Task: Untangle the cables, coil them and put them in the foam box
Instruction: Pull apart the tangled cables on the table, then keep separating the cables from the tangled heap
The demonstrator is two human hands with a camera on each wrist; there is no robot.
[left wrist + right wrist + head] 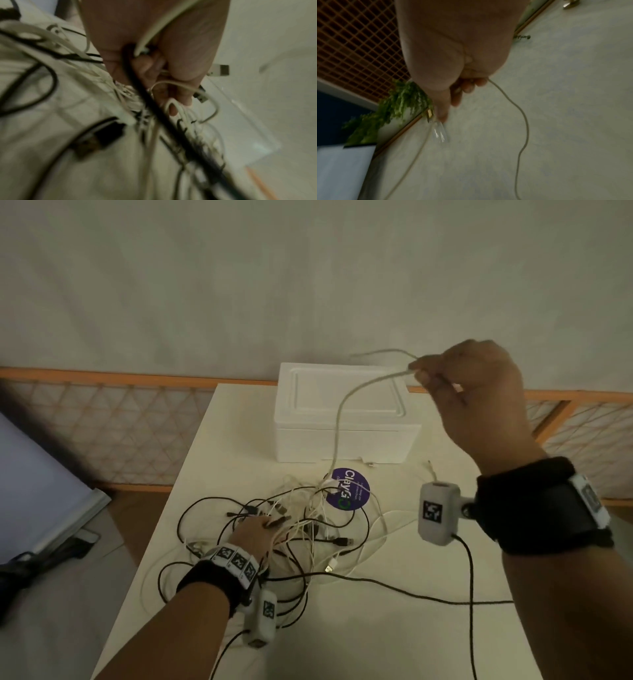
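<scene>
A tangle of black and white cables (308, 525) lies in the middle of the white table (376, 638). My left hand (263, 523) rests on the tangle's left part; in the left wrist view its fingers (173, 94) curl round a black cable (137, 83) and white strands. My right hand (419, 371) is raised above the closed white foam box (342, 412) and pinches a white cable (339, 419). That cable hangs down in a curve to the tangle, its free end (376, 352) sticking out left of the fingers. In the right wrist view the same cable (522, 115) trails from the fingertips (471, 83).
A round purple sticker (354, 491) sits on the table in front of the box. USB plugs (342, 541) poke out of the tangle. An orange lattice fence (120, 433) runs behind the table. A white board (37, 491) leans at the left.
</scene>
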